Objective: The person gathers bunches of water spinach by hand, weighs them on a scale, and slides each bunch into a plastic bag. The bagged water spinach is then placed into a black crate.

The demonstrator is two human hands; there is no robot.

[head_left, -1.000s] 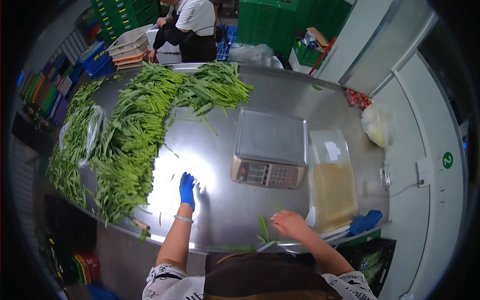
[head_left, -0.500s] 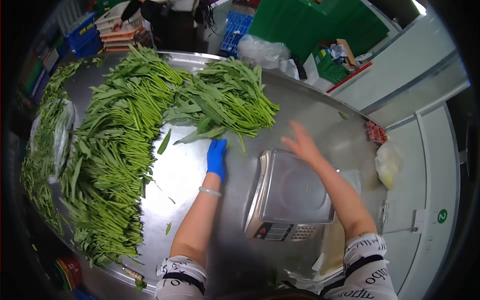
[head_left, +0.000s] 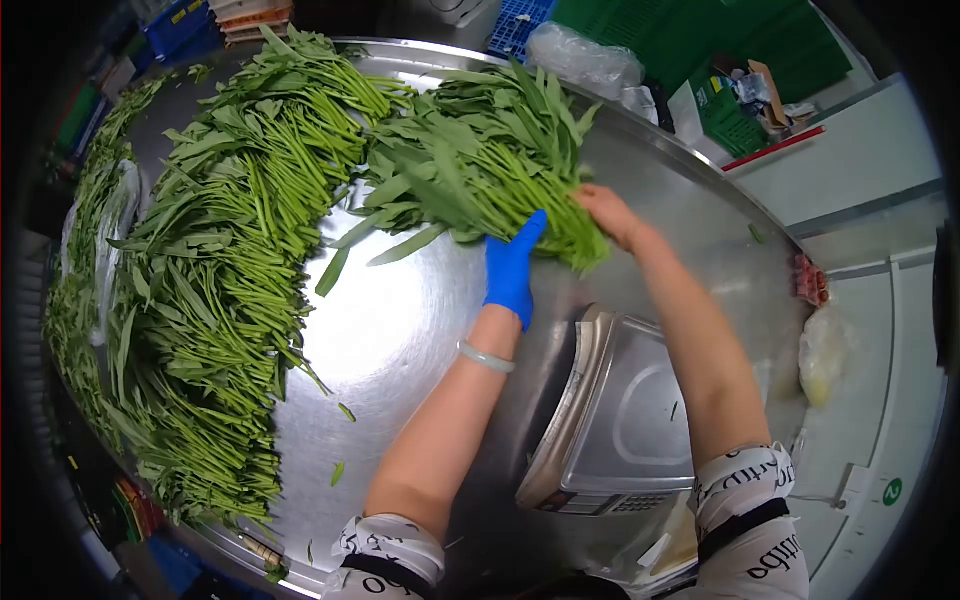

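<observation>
My left hand [head_left: 513, 270], in a blue glove, is at the near side of a bunch of leafy green stems [head_left: 490, 165]; its thumb lies over the stems and its other fingertips are hidden at the leaves. My right hand [head_left: 608, 215], bare, has its fingers at the cut ends on the right of the same bunch, partly curled round them. A longer heap of similar greens [head_left: 240, 270] spreads down the left side of the metal table [head_left: 370, 330]. The weighing scale [head_left: 625, 410] stands below my right hand with a small leaf piece on its pan.
Clear plastic [head_left: 117, 250] lies among loose greens at the far left. At the right edge are a red pack [head_left: 810, 280] and a plastic bag [head_left: 825, 350]. Beyond the table stand a green basket [head_left: 733, 125] and a blue crate [head_left: 517, 25]. The rim [head_left: 690, 155] curves round behind.
Both hands have moved up to the bunch, my left one also rightwards, and now touch it. The stem ends have shifted and gathered between them. The camera view has shifted, too.
</observation>
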